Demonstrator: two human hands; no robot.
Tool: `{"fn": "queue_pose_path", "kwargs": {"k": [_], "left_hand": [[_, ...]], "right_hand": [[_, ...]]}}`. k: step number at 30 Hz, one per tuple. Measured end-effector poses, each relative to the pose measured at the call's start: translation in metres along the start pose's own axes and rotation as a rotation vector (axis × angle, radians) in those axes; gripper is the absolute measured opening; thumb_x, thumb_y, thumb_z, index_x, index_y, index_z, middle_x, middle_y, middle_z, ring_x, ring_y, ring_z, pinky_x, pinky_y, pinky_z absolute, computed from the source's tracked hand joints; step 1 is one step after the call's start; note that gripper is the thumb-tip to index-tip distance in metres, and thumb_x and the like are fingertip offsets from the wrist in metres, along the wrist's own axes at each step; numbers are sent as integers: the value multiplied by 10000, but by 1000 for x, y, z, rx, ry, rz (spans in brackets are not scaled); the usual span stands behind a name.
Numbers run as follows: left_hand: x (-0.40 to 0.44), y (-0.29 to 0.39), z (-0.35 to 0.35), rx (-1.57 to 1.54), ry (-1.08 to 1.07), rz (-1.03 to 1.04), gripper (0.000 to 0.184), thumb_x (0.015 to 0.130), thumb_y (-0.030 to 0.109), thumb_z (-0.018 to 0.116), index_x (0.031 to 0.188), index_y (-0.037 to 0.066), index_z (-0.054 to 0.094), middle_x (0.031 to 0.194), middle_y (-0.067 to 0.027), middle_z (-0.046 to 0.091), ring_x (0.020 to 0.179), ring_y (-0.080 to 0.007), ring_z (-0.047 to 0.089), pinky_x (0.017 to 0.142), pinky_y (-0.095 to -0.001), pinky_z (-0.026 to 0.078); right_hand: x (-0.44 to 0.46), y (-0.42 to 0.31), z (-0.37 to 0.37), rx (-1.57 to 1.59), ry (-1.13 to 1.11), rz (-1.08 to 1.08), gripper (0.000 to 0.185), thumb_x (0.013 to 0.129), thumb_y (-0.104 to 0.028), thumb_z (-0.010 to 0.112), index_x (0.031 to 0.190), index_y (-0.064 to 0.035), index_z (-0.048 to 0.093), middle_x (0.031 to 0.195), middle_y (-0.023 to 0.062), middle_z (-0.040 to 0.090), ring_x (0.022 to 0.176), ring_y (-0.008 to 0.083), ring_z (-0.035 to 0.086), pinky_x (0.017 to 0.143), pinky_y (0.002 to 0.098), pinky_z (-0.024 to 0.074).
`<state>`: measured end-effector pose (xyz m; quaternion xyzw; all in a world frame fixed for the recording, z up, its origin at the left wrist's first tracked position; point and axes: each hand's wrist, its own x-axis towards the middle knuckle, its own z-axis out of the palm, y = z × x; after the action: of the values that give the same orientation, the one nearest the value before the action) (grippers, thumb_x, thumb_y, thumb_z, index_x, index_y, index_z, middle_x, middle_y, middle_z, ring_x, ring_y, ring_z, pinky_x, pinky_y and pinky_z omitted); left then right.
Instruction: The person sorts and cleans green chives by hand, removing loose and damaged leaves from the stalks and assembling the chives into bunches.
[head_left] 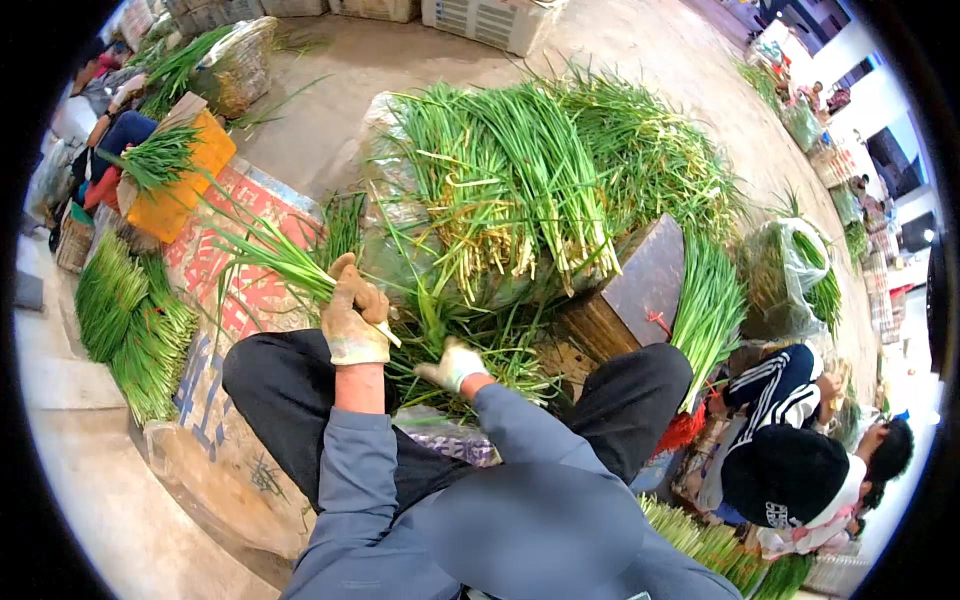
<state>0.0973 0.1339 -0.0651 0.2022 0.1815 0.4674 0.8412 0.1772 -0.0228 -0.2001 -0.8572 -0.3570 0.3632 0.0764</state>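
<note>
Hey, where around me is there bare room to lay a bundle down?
Bare floor lies ahead, between the white crate and the green heap. The tan sheet beside your left leg is largely clear, bordered above by stacked bundles. Between your knees it's crowded: loose leaves lie around your right hand.

Two gloved grips [456,366] are seen, one bunch [298,268] held in the left grip [356,315], one orange box [205,165] beyond it.

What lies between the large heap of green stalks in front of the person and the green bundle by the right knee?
In the head view, a dark-faced wooden block lies between the heap and the bundle.
</note>
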Motion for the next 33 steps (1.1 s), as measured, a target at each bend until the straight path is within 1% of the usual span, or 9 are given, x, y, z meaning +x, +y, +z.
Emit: {"fn": "queue_pose_path", "kwargs": {"k": [5, 8, 12, 18, 20, 24, 25, 28, 33], "left_hand": [[5, -4, -1, 107, 93, -26, 236, 945, 98, 615, 1177, 53, 615, 540, 18, 367, 374, -95, 257, 373, -273, 216], [5, -21, -8, 258, 233, -7, 201, 970, 76, 571, 1166, 55, 611, 545, 14, 400, 374, -101, 278, 369, -276, 229], [9, -45, -18, 504, 562, 21, 137, 963, 150, 637, 1091, 122, 677, 562, 76, 392, 411, -47, 269, 397, -244, 197], [-6, -41, -25, 551, 489, 67, 165, 953, 153, 648, 1111, 105, 643, 592, 76, 389, 413, -56, 276, 394, -243, 210], [-4, -33, -40, 549, 496, 59, 171, 957, 156, 640, 1120, 103, 644, 604, 71, 382, 426, -58, 282, 393, -243, 216], [-3, -31, -13, 598, 635, 77, 194, 952, 125, 625, 1126, 39, 612, 587, 56, 386, 426, -52, 290, 388, -239, 209], [1, -35, -8, 612, 640, 73, 194, 952, 125, 625, 1126, 39, 612, 587, 56, 386, 426, -52, 290, 388, -239, 209], [3, -47, -4, 620, 637, 61, 185, 952, 126, 624, 1118, 43, 615, 594, 54, 402, 431, -51, 305, 392, -228, 221], [16, -53, -3, 537, 522, -26, 155, 951, 114, 619, 1093, 51, 613, 593, 50, 412, 426, -55, 320, 391, -231, 231]], "right_hand": [[-21, 33, 63, 24, -233, -400, 353, 894, -281, 623, 1167, -59, 592, 977, 233, 687, 951, 420, 659, 822, 479, 517], [-19, 44, 25, 341, -157, -158, 442, 876, -328, 700, 1204, -52, 590, 1062, 213, 689, 963, 386, 679, 836, 446, 555], [4, 102, -23, 95, 63, 111, 805, 786, -458, 785, 1397, -32, 481, 1270, 255, 602, 1138, 362, 628, 938, 426, 534], [77, 141, -29, -380, -274, -125, 1100, 708, -582, 773, 1512, 2, 301, 1495, 280, 393, 1396, 411, 387, 1118, 449, 383], [96, 145, -12, -475, -114, -343, 891, 755, -570, 760, 1383, 11, 510, 1268, 226, 632, 1162, 357, 618, 1013, 431, 483], [141, 128, -8, -515, -528, -214, 726, 735, -460, 789, 1284, -14, 623, 1290, 223, 623, 1174, 352, 616, 992, 423, 496], [130, 138, -3, -483, -128, -408, 552, 823, -404, 713, 1227, -32, 653, 1257, 178, 651, 1146, 301, 636, 912, 396, 528], [142, 141, 27, -452, -219, -219, 248, 841, -255, 644, 982, -89, 761, 1035, 145, 729, 963, 312, 694, 823, 461, 541], [140, 141, 53, -364, -209, -129, 243, 860, -201, 584, 987, -80, 752, 1006, 168, 729, 951, 321, 700, 799, 445, 553]]}}
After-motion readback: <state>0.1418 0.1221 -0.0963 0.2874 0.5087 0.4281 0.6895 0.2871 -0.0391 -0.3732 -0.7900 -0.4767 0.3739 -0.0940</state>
